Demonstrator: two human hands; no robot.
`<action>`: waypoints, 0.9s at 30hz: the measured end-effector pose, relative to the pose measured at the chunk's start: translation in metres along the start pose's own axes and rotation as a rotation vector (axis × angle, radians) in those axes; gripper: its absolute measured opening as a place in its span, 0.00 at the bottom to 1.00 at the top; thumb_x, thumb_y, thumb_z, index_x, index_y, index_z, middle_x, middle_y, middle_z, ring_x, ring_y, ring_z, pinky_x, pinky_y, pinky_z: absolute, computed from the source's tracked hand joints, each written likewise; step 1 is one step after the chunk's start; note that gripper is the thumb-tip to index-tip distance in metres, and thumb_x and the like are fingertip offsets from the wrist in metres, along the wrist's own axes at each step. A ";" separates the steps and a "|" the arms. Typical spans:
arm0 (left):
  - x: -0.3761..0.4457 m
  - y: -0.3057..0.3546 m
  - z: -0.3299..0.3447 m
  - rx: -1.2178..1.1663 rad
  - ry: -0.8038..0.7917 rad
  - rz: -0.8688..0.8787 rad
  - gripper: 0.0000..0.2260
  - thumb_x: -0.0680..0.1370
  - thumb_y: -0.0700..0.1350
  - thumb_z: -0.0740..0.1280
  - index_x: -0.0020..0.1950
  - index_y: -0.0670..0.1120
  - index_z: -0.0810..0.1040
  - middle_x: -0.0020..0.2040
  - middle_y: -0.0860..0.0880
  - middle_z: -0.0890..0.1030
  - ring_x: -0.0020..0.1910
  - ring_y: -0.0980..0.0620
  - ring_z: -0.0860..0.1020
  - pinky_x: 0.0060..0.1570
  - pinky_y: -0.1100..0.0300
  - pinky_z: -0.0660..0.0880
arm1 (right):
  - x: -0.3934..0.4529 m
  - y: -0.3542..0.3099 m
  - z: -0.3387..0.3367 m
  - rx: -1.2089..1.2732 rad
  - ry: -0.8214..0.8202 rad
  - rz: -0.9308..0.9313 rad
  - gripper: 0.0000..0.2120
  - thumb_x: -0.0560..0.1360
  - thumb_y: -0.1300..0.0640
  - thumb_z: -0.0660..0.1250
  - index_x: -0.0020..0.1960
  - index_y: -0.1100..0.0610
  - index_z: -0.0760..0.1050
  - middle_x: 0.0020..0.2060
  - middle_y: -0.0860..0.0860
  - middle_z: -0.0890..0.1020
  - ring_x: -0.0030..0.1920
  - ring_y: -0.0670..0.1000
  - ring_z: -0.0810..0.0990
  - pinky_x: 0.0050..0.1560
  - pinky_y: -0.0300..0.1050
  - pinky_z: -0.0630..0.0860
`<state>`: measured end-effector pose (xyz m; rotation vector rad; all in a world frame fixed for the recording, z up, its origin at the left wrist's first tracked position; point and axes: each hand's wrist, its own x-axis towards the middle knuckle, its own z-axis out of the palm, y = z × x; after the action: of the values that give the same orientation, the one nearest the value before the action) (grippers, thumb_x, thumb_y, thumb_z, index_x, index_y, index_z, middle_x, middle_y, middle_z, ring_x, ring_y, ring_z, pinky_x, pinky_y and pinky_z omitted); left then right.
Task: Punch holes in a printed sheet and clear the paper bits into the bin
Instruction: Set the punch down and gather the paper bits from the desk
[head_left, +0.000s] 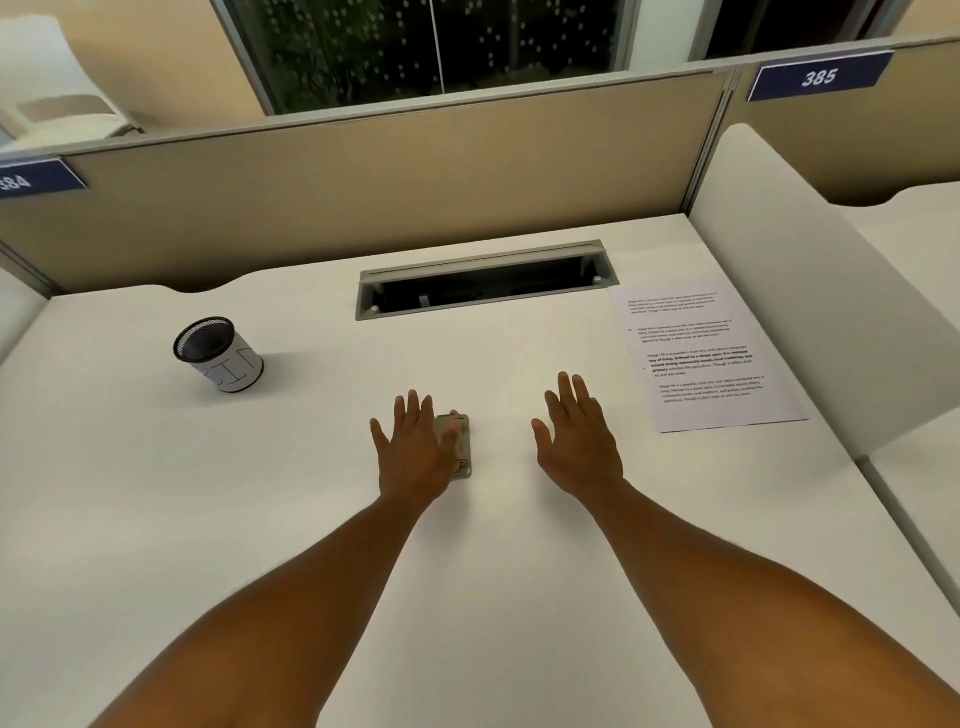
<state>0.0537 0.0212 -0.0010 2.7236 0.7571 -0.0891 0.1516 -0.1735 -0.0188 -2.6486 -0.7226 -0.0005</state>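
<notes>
White desk (260, 519): fills most of the view, cut off at the bottom and left edges. Broad bare surface lies in front of and between the forearms, and between the bin and the hands. Tan partition (363, 197) closes off the far edge; a white side panel (779, 291) closes the right edge.

Cable slot (485, 280): set into the desk near the far edge, lid raised, interior dark and hard to make out.

Printed sheet (706, 358): lies flat at the right of the desk, close to the side panel, well apart from both hands. Text too small to read.

Bin (221, 353): small black mesh cup with a white paper wrap, upright at the left, standing alone. Contents cannot be seen.

Left hand (413, 452): open, fingers spread, palm down, covering the left part of the hole punch.

Right hand (579, 441): open, fingers extended, palm down over bare desk, gripping nothing.

Hole punch (460, 447): small metal item at desk centre, partly hidden under the left hand; details unclear.
</notes>
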 end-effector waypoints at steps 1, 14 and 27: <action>-0.001 -0.002 0.001 0.009 -0.014 -0.012 0.27 0.83 0.57 0.49 0.80 0.45 0.56 0.81 0.46 0.51 0.80 0.48 0.46 0.76 0.40 0.41 | -0.002 -0.002 0.003 0.000 -0.018 0.001 0.24 0.81 0.49 0.55 0.73 0.60 0.65 0.78 0.56 0.55 0.79 0.55 0.49 0.76 0.53 0.51; -0.013 -0.010 0.012 -0.314 0.058 -0.234 0.15 0.80 0.57 0.60 0.57 0.51 0.80 0.60 0.50 0.79 0.59 0.48 0.78 0.48 0.57 0.71 | -0.019 -0.015 0.037 0.026 -0.163 0.010 0.25 0.81 0.49 0.53 0.74 0.60 0.61 0.78 0.56 0.52 0.79 0.55 0.45 0.77 0.55 0.48; -0.010 -0.006 0.020 -0.474 0.045 -0.347 0.15 0.80 0.56 0.60 0.52 0.48 0.82 0.52 0.50 0.82 0.49 0.50 0.79 0.44 0.58 0.69 | -0.025 -0.023 0.059 -0.031 -0.185 0.007 0.33 0.77 0.46 0.38 0.76 0.61 0.58 0.78 0.58 0.52 0.79 0.56 0.46 0.77 0.58 0.43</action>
<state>0.0421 0.0147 -0.0204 2.1373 1.0994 0.0683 0.1121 -0.1456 -0.0667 -2.7055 -0.7773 0.2408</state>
